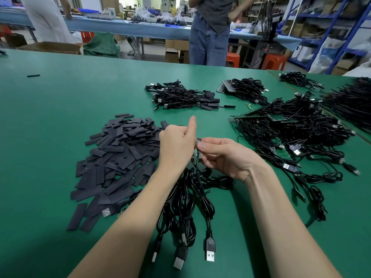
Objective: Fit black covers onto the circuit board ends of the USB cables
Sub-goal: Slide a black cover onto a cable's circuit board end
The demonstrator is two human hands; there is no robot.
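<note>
Here both hands (pixel 176 145) (pixel 222 155) pinch circuit boards (pixel 198 146).

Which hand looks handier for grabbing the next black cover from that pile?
Probably the left hand: it sits right beside the pile of black covers. The right hand pinches the circuit boards, farther from the pile.

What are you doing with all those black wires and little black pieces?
A person is putting black covers on USB cables. Both hands hold a small bunch of cables by their green circuit board ends: the left hand grips them, and the right hand pinches one board. The loose black covers lie piled on the green table to the left. Cables already covered sit further back.
</note>
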